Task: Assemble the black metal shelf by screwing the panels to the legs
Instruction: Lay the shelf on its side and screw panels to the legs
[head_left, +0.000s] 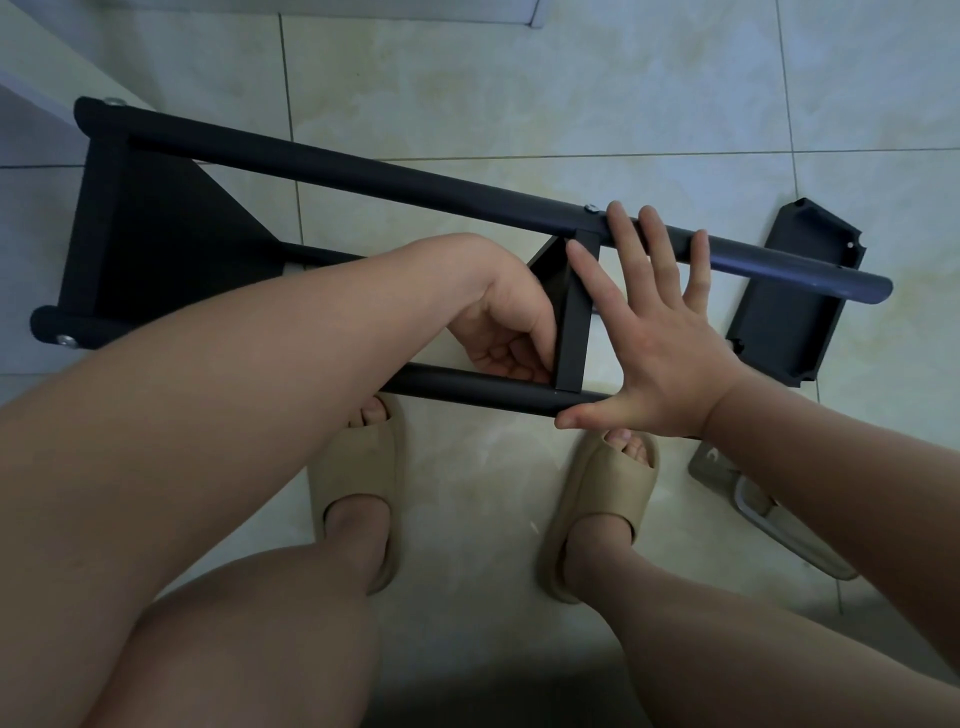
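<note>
The black metal shelf (156, 234) lies on its side on the shiny tile floor (519, 78), likely so the screw holes are easy to reach. Its legs are long round tubes, smooth and dull black. The right hand (660, 338) is flat with fingers spread wide, touching the far leg (363, 171) and the near leg (467, 387), probably to stop them rolling. The left hand (498, 332) is curled on the thin flat middle panel (574, 322), holding it in place. A spare panel (800, 296) waits on the floor nearby.

Third leg (322, 255) (mostly behind left forearm (337, 312))
</note>
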